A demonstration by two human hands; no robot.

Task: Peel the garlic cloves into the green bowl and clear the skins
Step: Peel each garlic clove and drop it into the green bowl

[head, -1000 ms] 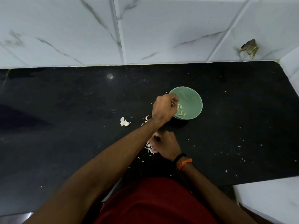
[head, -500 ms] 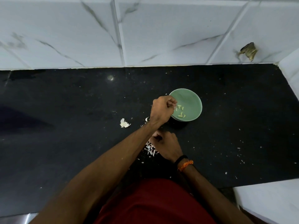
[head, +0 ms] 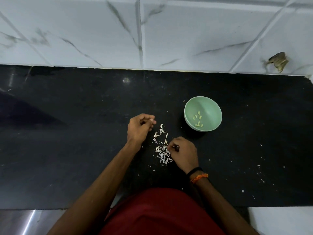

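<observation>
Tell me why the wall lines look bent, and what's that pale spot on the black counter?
Head view: the wide lens bows the tile joints and the counter edge; the pale spot is a dim reflection, probably of a lamp; light is low and bluish; the bowl casts a dark shadow at its left foot; the skins look sharp, with little blur.
</observation>
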